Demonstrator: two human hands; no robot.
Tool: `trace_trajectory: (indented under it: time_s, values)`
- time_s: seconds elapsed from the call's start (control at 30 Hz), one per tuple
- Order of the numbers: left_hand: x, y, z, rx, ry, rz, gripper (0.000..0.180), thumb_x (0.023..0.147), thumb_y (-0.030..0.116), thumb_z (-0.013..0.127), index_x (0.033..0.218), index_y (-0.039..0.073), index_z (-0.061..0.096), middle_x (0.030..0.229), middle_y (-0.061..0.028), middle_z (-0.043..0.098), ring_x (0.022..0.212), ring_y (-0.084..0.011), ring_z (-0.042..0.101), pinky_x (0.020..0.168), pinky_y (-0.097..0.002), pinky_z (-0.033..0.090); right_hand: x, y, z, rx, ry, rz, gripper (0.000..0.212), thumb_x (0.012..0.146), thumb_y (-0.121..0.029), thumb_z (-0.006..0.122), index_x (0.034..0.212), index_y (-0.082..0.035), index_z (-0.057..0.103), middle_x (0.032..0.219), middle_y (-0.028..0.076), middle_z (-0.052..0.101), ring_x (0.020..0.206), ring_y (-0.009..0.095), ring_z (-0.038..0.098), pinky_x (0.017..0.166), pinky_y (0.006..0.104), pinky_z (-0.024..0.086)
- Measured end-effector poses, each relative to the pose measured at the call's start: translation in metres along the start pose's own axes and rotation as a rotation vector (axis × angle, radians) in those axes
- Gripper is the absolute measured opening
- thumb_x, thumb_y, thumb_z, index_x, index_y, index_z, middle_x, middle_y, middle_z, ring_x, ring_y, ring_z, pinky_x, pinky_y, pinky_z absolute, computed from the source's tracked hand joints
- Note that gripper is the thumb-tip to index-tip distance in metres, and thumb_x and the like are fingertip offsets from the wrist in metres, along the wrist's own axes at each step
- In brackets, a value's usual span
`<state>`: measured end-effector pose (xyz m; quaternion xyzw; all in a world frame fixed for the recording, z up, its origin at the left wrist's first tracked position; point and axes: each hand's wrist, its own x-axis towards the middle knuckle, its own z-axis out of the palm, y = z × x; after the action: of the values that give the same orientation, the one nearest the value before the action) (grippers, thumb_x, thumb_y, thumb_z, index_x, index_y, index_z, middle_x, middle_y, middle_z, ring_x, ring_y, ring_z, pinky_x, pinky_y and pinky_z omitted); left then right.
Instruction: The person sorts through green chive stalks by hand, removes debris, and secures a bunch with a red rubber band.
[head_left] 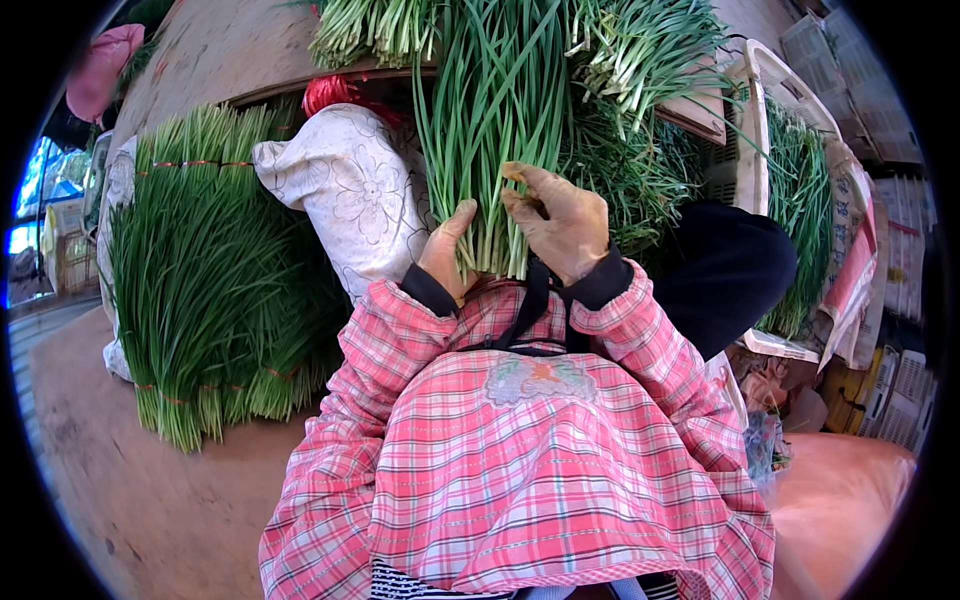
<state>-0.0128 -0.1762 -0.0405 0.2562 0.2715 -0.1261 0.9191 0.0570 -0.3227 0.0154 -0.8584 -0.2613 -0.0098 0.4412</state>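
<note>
A thick bunch of garlic chives [490,120] lies lengthwise in front of my body, its pale stem ends toward my lap. My left hand [447,255], in a tan glove, is closed around the lower left side of the bunch, thumb on top. At the right edge of the stems is my right hand [568,222], gloved too. Its fingers are bent in and their tips touch the stalks in a pinch. Whether a single stalk is between those tips is hard to see.
Tied chive bundles [210,270] stand at the left beside a flowered white cloth [360,190] and red twine [330,92]. Loose chives [650,60] lie on a board ahead. A pale crate [758,130] with greens is at the right, beyond my dark-clad knee [740,265].
</note>
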Motion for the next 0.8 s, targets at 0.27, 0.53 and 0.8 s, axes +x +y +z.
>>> trace_trajectory:
  time_s: [0.27, 0.53, 0.8]
  values:
    - [0.007, -0.001, -0.011, -0.083, -0.001, -0.056, 0.041, 0.093, 0.035, 0.045, 0.119, 0.004, 0.049, 0.111, -0.0148, 0.059, 0.100, -0.0291, 0.058, 0.089, -0.0463, 0.046, 0.000, 0.008, 0.007, -0.086, -0.132, 0.205, 0.033, 0.076, -0.024, 0.068, 0.102, -0.006, 0.060, 0.075, 0.012, 0.064, 0.068, 0.029, 0.063, 0.062, 0.0361, 0.049]
    - [0.012, -0.002, -0.015, -0.055, -0.013, -0.074, 0.048, 0.093, 0.037, 0.043, 0.124, 0.001, 0.045, 0.115, -0.0182, 0.057, 0.104, -0.0327, 0.056, 0.091, -0.0501, 0.044, -0.004, 0.026, 0.017, 0.301, -0.023, 0.325, 0.013, 0.082, -0.011, 0.062, 0.091, -0.001, 0.060, 0.073, 0.009, 0.063, 0.062, 0.016, 0.060, 0.058, 0.0284, 0.048]
    - [0.008, 0.001, -0.008, -0.085, -0.164, -0.126, 0.052, 0.093, 0.039, 0.041, 0.128, 0.001, 0.041, 0.119, -0.0195, 0.054, 0.108, -0.0338, 0.054, 0.092, -0.0523, 0.043, -0.001, 0.002, -0.030, 0.666, 0.086, 0.437, 0.012, 0.090, -0.008, 0.054, 0.098, 0.000, 0.058, 0.071, 0.000, 0.056, 0.058, 0.006, 0.047, 0.052, 0.0193, 0.041]
